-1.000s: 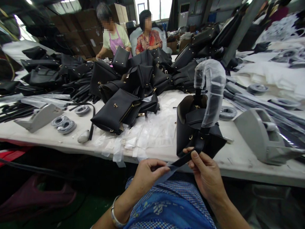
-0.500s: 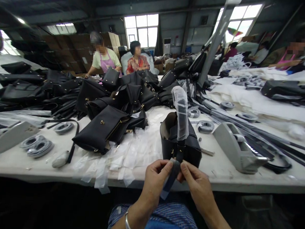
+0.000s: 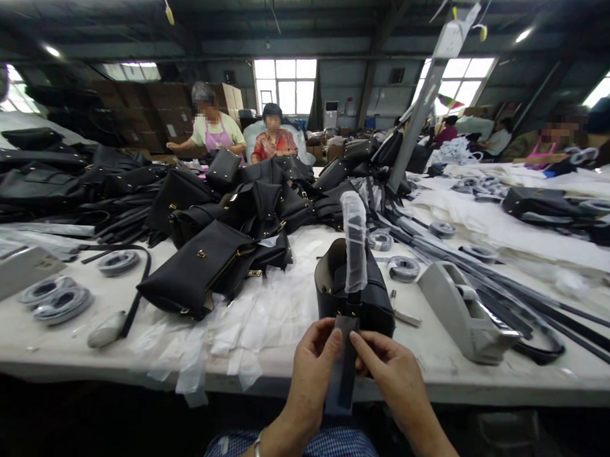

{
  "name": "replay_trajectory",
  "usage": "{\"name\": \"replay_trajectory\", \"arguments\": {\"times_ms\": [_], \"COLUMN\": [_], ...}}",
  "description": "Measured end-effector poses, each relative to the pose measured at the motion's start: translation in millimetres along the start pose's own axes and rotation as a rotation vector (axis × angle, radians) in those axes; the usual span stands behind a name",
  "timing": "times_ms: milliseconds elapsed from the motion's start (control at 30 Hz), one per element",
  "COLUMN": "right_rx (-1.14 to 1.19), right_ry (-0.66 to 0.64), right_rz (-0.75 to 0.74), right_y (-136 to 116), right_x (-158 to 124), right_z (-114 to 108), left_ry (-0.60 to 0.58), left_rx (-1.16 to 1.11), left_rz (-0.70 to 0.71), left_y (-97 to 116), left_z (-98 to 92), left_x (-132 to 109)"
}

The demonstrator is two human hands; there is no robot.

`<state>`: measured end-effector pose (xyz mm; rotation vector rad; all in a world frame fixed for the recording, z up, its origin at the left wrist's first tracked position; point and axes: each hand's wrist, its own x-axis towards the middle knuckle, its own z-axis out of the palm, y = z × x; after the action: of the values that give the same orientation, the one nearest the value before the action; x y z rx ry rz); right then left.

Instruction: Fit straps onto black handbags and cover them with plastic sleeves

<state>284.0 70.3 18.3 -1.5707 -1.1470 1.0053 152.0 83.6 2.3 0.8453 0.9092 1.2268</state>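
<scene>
Both hands are closed on a flat black strap [image 3: 343, 370] that hangs from the front of a small black bag [image 3: 379, 310] standing at the near edge of the table [image 3: 459, 384]. The left hand [image 3: 313, 369] pinches the strap's left edge between thumb and fingers, and the right hand [image 3: 390, 375] pinches its right edge near the top. The step in hand looks like fitting a thin cloudy film around the strap (the bag's arched handle [image 3: 354, 247] already wears a similar crinkled wrap). Carrying it on would call for a firm, even pinch on both edges so the slippery film lies flat against the strap. The bag looks like grained, matte leather, stiff enough to stand open like a bucket. To the left, limp clear plastic sleeves [image 3: 254, 320] lie scattered in front of a heap of black bags [image 3: 198, 278] with small brass studs. To the right sits a grey, wedge-shaped tape dispenser [image 3: 462, 317].
</scene>
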Motion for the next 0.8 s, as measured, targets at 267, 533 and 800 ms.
{"name": "replay_trajectory", "arguments": {"times_ms": [267, 533, 800], "right_rx": [0.038, 0.016, 0.233], "right_ry": [0.028, 0.036, -0.109], "right_rz": [-0.033, -0.078, -0.072], "right_y": [4, 0, -3], "right_x": [-2, -1, -2], "right_z": [6, 11, 19], "left_ry": [0.027, 0.037, -0.059], "left_rx": [0.147, 0.65, 1.306], "left_rz": [0.038, 0.537, 0.844], "left_y": [-13, -1, 18], "left_z": [-4.1, -14.6, -20.0], "left_x": [-8, -8, -15]}}
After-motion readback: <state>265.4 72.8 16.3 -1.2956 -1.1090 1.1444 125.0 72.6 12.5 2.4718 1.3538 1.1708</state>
